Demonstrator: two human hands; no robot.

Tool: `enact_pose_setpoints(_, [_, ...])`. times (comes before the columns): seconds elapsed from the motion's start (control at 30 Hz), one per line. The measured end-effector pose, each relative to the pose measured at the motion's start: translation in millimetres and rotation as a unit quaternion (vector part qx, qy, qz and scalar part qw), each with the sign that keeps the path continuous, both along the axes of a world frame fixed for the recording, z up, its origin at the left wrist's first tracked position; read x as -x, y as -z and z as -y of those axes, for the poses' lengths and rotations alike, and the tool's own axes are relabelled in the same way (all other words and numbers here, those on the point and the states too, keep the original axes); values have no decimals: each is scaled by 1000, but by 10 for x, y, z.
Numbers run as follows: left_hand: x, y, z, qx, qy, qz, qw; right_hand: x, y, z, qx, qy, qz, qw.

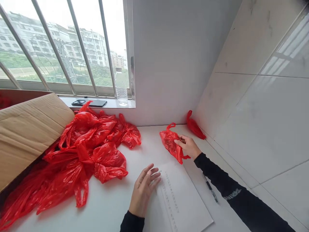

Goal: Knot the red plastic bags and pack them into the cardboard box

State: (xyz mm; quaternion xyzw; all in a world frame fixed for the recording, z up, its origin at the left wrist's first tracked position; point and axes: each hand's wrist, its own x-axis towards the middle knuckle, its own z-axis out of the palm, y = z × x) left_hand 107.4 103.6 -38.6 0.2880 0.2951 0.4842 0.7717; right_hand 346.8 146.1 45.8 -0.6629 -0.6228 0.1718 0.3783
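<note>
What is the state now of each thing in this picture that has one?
right hand: closed on held bag
held bag: crumpled
left hand: open, at the edge of the paper
bag pile: loose, crumpled heap
corner bag: bunched, against the wall
paper: flat, printed side up
pen: lying flat
bottle: upright on the sill
phone: flat, screen dark

On the table (108,206), the bag pile (84,154) lies left of the paper (183,196), the pen (211,190) right of it.
</note>
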Motion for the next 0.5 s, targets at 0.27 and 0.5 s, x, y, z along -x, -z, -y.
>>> enact_pose_setpoints(0.27, [130, -159, 35, 85, -55, 147, 984, 937, 66, 826, 41, -139, -164, 976])
enact_pose_setpoints(0.5, [103, -114, 40, 77, 10, 158, 984, 991, 484, 646, 48, -99, -282, 953])
